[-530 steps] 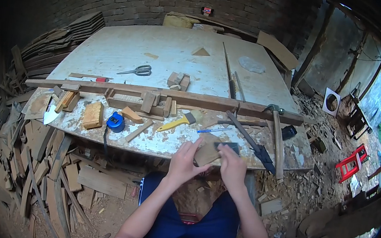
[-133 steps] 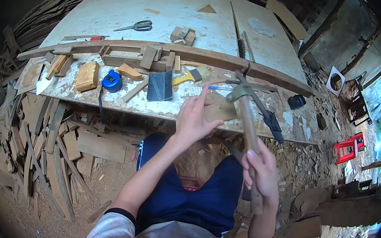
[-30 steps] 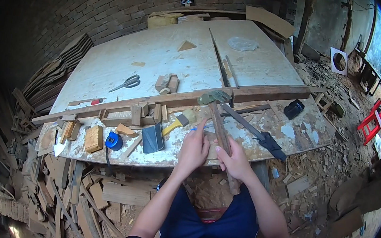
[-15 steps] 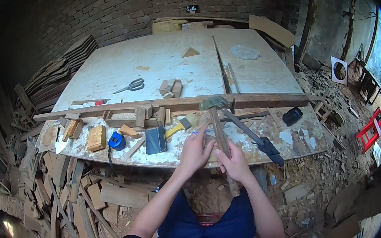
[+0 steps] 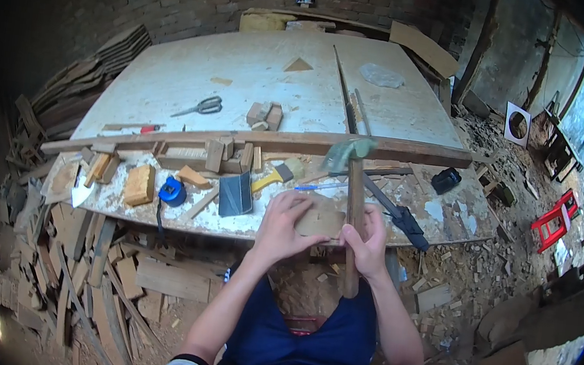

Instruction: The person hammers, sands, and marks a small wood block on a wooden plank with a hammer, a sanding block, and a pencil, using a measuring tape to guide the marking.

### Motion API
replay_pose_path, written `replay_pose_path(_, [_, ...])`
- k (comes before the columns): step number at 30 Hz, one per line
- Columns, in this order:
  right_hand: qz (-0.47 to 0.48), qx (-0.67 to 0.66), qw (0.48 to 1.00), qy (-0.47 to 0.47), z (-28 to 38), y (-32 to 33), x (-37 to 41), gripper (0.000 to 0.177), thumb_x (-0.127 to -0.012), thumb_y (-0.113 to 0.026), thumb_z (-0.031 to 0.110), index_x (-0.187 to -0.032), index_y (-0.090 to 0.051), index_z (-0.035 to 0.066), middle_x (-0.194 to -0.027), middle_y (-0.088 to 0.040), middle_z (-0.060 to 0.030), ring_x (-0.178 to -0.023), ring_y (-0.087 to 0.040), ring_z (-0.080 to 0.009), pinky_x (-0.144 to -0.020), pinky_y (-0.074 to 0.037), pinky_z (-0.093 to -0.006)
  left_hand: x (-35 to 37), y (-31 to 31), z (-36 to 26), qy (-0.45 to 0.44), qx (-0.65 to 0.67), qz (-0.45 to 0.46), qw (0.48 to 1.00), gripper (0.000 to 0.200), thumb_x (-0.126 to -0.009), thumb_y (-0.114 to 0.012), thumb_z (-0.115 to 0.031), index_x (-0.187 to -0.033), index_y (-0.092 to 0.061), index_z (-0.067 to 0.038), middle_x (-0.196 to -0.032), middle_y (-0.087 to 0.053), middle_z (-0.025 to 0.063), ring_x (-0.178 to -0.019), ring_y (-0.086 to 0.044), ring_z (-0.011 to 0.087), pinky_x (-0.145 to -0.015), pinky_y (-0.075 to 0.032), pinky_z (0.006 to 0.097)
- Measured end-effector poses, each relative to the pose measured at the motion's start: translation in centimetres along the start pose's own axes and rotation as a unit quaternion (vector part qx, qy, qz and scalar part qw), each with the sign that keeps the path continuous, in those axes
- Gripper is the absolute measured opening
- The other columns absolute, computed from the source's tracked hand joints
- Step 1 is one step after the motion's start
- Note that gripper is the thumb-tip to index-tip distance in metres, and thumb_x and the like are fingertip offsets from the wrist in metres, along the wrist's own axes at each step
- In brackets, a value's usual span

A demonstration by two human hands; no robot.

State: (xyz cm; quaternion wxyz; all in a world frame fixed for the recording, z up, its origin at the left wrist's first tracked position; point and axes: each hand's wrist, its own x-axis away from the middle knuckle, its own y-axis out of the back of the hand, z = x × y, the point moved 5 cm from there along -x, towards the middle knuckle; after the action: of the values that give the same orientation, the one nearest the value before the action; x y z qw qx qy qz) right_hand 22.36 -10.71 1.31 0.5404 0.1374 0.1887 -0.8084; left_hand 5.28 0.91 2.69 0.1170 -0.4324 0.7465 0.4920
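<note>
My right hand (image 5: 367,244) grips the wooden handle of a hammer (image 5: 352,223) against its thumb. The handle stands near upright in the view, its greenish metal head pointing away over the bench and blurred by motion. My left hand (image 5: 282,228) is curled round the left side of a flat piece of wood (image 5: 320,222), thumb along its near edge. This piece lies at the bench's front edge, between both hands; the handle crosses its right side. A blue-handled screwdriver (image 5: 317,187) and a yellow-handled brush (image 5: 273,178) lie just beyond my left hand.
On the workbench (image 5: 213,111) are a long wooden beam (image 5: 297,143), scissors (image 5: 203,106), a blue tape measure (image 5: 173,192), a dark sheet (image 5: 235,194), wood blocks (image 5: 139,186) and a black-handled tool (image 5: 407,226). Wood scraps (image 5: 171,277) cover the floor. A red stool (image 5: 554,220) stands right.
The hammer has swung more upright and shifted right, its head lifting. My left hand has moved slightly left and opened wider round the wood piece, which now shows more. The view has shifted a little.
</note>
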Motion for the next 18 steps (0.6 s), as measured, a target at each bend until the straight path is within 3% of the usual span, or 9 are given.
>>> replay_pose_path(1, [-0.011,0.028,0.999,0.037,1.5,-0.3,0.0,0.041,-0.113,-0.063,0.012,-0.146,-0.045,-0.004,-0.096,-0.067,-0.0102,-0.068,-0.068,-0.0131,-0.064,-0.056,-0.0266,0.0,-0.3,0.3,0.013,0.001,0.017,1.0,0.077,-0.069,-0.102,-0.04,-0.13,-0.076,-0.001,-0.135,-0.07,0.0154,-0.129,-0.064,0.0386,-0.116,-0.049,0.0488])
replay_pose_path(4, [0.028,-0.081,0.992,-0.091,5.2,-1.2,0.4,0.051,-0.107,-0.067,0.006,-0.149,-0.04,0.0,-0.093,-0.067,-0.0151,-0.06,-0.067,-0.0197,-0.061,-0.061,-0.0329,0.0,-0.3,-0.1,0.035,0.007,0.034,0.999,0.089,-0.068,-0.103,-0.041,-0.141,-0.07,-0.001,-0.135,-0.07,0.0153,-0.129,-0.065,0.0372,-0.116,-0.049,0.0494])
replay_pose_path(5, [0.063,-0.07,0.99,-0.106,5.4,-0.9,0.1,0.039,-0.112,-0.062,0.01,-0.145,-0.047,-0.001,-0.091,-0.068,-0.0141,-0.06,-0.069,-0.0215,-0.055,-0.06,-0.0344,0.1,-0.5,0.4,0.03,0.018,0.048,0.998,0.104,-0.069,-0.103,-0.038,-0.156,-0.058,-0.002,-0.132,-0.071,0.0156,-0.128,-0.065,0.0365,-0.115,-0.05,0.0487])
replay_pose_path(8, [0.062,-0.062,0.966,-0.244,6.6,-0.2,-0.9,0.031,-0.117,-0.056,0.015,-0.143,-0.054,-0.001,-0.087,-0.068,-0.0101,-0.061,-0.07,-0.0192,-0.057,-0.06,-0.0325,0.3,-0.4,0.9,0.057,0.089,0.05,0.993,0.113,-0.07,-0.103,-0.033,-0.165,-0.049,-0.003,-0.129,-0.071,0.0164,-0.127,-0.066,0.0369,-0.113,-0.052,0.0473])
replay_pose_path(12, [0.116,0.15,0.959,-0.209,8.1,-0.3,-2.4,0.037,-0.122,-0.05,0.031,-0.136,-0.061,-0.002,-0.084,-0.066,-0.0044,-0.068,-0.071,-0.0141,-0.065,-0.059,-0.029,0.4,-0.3,1.5,0.068,0.114,0.064,0.989,0.12,-0.072,-0.103,-0.029,-0.17,-0.04,-0.002,-0.127,-0.071,0.0174,-0.124,-0.067,0.0378,-0.111,-0.054,0.047])
replay_pose_path(13, [0.133,0.226,0.944,-0.199,7.7,0.3,-2.6,0.042,-0.119,-0.053,0.034,-0.141,-0.06,-0.001,-0.091,-0.073,-0.0118,-0.072,-0.076,-0.0257,-0.07,-0.061,-0.0381,0.4,-0.3,1.6,0.066,0.113,0.063,0.989,0.121,-0.072,-0.103,-0.028,-0.171,-0.038,-0.002,-0.126,-0.071,0.0173,-0.124,-0.067,0.0379,-0.111,-0.054,0.047])
replay_pose_path(16, [0.155,0.464,0.872,0.026,10.2,-0.9,-4.8,0.044,-0.114,-0.061,0.031,-0.146,-0.058,0.001,-0.101,-0.078,-0.021,-0.083,-0.079,-0.0426,-0.078,-0.061,-0.05,0.5,-0.4,1.5,0.064,0.116,0.059,0.989,0.125,-0.071,-0.103,-0.027,-0.173,-0.034,-0.002,-0.125,-0.072,0.0173,-0.122,-0.068,0.038,-0.11,-0.055,0.0469])
replay_pose_path(17, [0.163,0.456,0.874,-0.036,10.6,-1.2,-5.3,0.047,-0.11,-0.065,0.033,-0.148,-0.059,0.006,-0.105,-0.078,-0.0276,-0.094,-0.075,-0.0531,-0.084,-0.058,-0.0588,0.4,-0.3,1.5,0.065,0.12,0.055,0.989,0.126,-0.071,-0.103,-0.027,-0.173,-0.033,-0.002,-0.125,-0.072,0.0174,-0.122,-0.068,0.0381,-0.11,-0.055,0.0468])
replay_pose_path(18, [0.189,0.5,0.843,-0.061,10.9,-1.8,-6.0,0.045,-0.111,-0.064,0.035,-0.147,-0.061,0.008,-0.102,-0.078,-0.0276,-0.094,-0.075,-0.0525,-0.084,-0.058,-0.0592,0.5,-0.3,1.5,0.066,0.123,0.051,0.989,0.128,-0.071,-0.103,-0.027,-0.174,-0.032,-0.002,-0.124,-0.072,0.0175,-0.122,-0.068,0.0381,-0.11,-0.055,0.0468])
